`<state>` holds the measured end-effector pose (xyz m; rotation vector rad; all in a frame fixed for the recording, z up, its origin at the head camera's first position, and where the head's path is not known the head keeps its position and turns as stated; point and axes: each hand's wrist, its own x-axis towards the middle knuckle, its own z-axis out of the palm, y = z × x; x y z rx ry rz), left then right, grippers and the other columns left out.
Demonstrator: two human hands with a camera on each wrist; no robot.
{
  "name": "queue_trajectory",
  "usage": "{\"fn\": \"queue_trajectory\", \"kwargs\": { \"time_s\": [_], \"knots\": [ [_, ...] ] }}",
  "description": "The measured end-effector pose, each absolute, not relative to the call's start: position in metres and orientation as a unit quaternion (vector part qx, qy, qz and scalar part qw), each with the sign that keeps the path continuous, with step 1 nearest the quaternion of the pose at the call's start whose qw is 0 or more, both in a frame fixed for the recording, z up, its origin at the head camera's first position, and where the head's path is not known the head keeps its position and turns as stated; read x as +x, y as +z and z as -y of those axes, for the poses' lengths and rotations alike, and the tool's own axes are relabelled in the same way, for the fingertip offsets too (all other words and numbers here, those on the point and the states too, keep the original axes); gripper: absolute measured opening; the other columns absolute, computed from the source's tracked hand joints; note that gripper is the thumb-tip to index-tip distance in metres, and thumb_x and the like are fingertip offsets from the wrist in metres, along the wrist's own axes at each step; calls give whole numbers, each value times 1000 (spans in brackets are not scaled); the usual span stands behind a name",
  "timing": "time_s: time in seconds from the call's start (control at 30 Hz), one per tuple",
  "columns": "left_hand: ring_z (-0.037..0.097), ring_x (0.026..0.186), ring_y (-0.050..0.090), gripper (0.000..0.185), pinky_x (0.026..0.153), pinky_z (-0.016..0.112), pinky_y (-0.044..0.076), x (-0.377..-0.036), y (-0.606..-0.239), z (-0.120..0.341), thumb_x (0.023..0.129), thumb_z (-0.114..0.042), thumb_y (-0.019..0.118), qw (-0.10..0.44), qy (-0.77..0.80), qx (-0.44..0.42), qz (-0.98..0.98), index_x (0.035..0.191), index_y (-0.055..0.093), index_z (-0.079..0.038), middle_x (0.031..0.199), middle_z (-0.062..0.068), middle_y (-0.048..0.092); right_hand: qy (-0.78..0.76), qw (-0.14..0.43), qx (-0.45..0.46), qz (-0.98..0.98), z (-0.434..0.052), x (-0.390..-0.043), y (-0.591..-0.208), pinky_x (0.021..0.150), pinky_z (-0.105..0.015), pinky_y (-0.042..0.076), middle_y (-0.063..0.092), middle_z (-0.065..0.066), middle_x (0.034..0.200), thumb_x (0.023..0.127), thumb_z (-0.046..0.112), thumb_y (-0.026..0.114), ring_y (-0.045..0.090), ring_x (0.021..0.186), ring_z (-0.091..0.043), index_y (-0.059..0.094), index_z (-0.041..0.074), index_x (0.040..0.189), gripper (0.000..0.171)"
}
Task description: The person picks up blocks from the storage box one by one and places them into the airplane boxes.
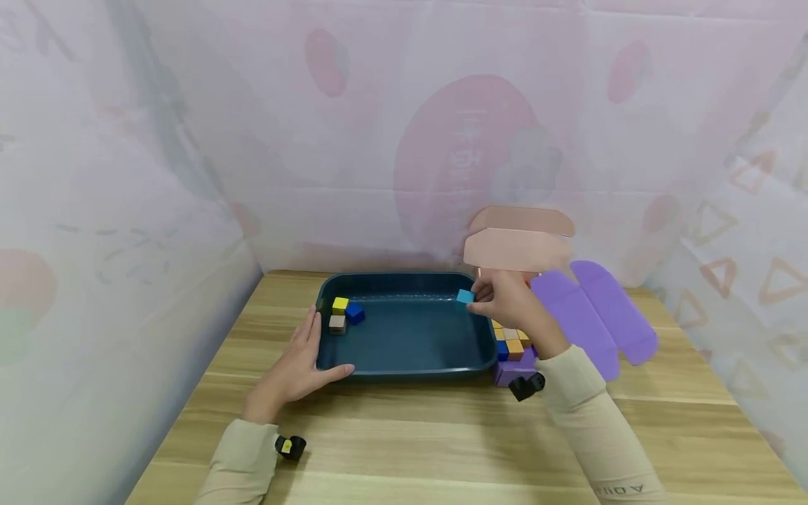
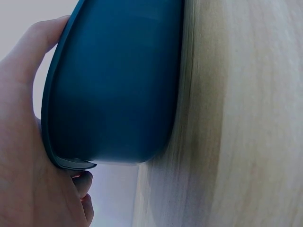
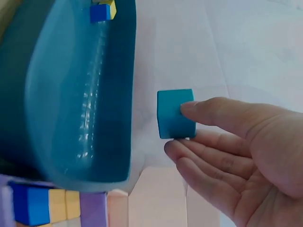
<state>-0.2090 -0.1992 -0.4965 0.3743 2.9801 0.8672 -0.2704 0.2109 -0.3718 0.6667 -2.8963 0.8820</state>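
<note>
My right hand (image 1: 508, 305) pinches a light blue cube (image 3: 175, 113) between thumb and fingers, above the right end of a dark teal tray (image 1: 410, 358). On the tray's left rim and front corner rests my left hand (image 1: 299, 361), thumb and fingers spread along the edge. Inside the tray, near that hand, a yellow cube (image 1: 341, 305), a dark blue cube (image 1: 355, 313) and a pale wooden-coloured block (image 1: 337, 324) sit close together. The left wrist view has the tray's outer wall (image 2: 113, 85) with the hand against its rim.
Against the tray's right side stands a purple box (image 1: 514, 373) holding several cubes, orange, blue and pale, its purple lid (image 1: 577, 315) folded out to the right. Behind it a pink box's raised lid (image 1: 517, 249) leans near the patterned cloth wall. The wooden table (image 1: 404, 435) lies under everything.
</note>
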Motion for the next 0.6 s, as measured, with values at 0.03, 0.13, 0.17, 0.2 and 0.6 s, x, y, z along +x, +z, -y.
{"fn": "queue_trajectory", "kwargs": {
  "time_s": [0.03,0.13,0.17,0.2,0.6],
  "knots": [
    [52,163,3,131,126,75,18,-209,-496,200,88,-77,67,7,279,119,-953,169,-6,-3,178,13,-16,286,27,211,935,-214,-268,-373,87,-44,66,80,-15,103,90,15,85,79,93,-26,76,-2,106,25],
    [52,163,3,131,125,75,18,-210,-496,201,88,-77,66,6,278,119,-953,169,-6,-3,178,11,-17,289,30,187,938,-223,-261,-377,85,-44,67,81,-16,100,90,15,85,79,90,-26,76,-4,103,24],
    [51,163,3,131,126,74,18,-210,-496,201,88,-78,66,8,277,118,-953,169,-6,-4,178,10,-18,290,30,177,940,-225,-259,-378,84,-44,67,81,-16,99,90,15,85,79,89,-26,76,-4,103,24],
    [51,163,3,131,126,74,18,-210,-496,201,88,-78,66,9,277,118,-954,169,-6,-3,178,10,-18,293,28,168,941,-228,-256,-379,84,-44,67,81,-17,99,90,15,84,80,89,-26,76,-4,103,25],
    [53,162,3,131,125,76,16,-208,-496,203,88,-78,66,14,274,117,-954,168,-6,-2,178,10,-18,320,49,58,944,-254,-220,-393,75,-42,68,79,-25,99,92,11,80,80,85,-31,73,-11,105,26]
  ]
}}
